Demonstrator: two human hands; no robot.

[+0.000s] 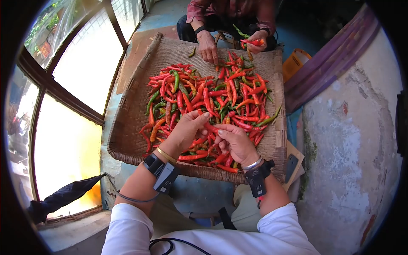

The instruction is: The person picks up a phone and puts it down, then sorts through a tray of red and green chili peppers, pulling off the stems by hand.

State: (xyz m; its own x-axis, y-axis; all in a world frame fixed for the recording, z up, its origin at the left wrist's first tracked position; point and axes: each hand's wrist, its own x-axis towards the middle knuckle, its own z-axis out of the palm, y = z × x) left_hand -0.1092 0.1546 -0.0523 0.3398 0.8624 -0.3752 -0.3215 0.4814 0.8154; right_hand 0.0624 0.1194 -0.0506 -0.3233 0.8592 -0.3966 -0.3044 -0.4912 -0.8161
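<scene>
Above the near half of a wide woven basket tray (pixel 129 123), my left hand (pixel 187 129) and my right hand (pixel 235 142) come together on a red chili pepper (pixel 211 128). The thumb and fingers of my left hand pinch one end of it. My right hand, closed, grips the other end, its lower fingers curled. Part of the pepper is hidden by the fingers. Beneath and around both hands spreads a pile of chili peppers (pixel 233 85), mostly red, with some green and orange ones mixed in.
Across the tray a person in a checked red shirt (pixel 233 12) reaches into the peppers with one hand (pixel 208 47) and holds peppers in the other (pixel 258 39). Windows (pixel 68 148) and a dark umbrella (pixel 63 197) are at left. A worn wall (pixel 340 148) stands at right.
</scene>
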